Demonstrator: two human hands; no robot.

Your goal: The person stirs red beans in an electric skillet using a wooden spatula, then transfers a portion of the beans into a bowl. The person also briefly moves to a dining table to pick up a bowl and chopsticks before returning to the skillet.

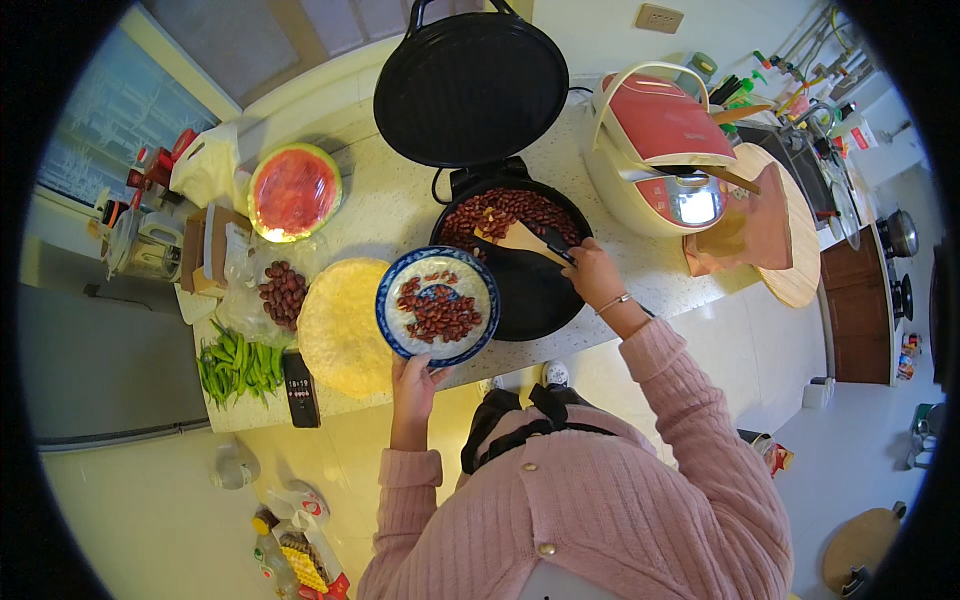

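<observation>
My left hand [417,379] grips the near rim of a white plate with a blue patterned border [487,296]. Red-skinned peanuts [442,315] lie scattered on that plate. It is held beside a black electric griddle [536,300], overlapping its left edge. In my right hand [596,279] is the black handle of a spatula with a pale, flat blade [523,238]. The blade rests among more red-skinned peanuts [517,204], which are heaped over the far half of the griddle; its near half is bare black. The griddle's round lid [471,90] stands raised behind.
A red-and-white rice cooker [660,142] stands right of the griddle. Left lie a round flatbread [341,322], grapes [283,295], a wrapped watermelon half [295,191], green chillies [240,360] and a phone [301,390] at the counter's front edge. A wooden board [795,281] overhangs at right.
</observation>
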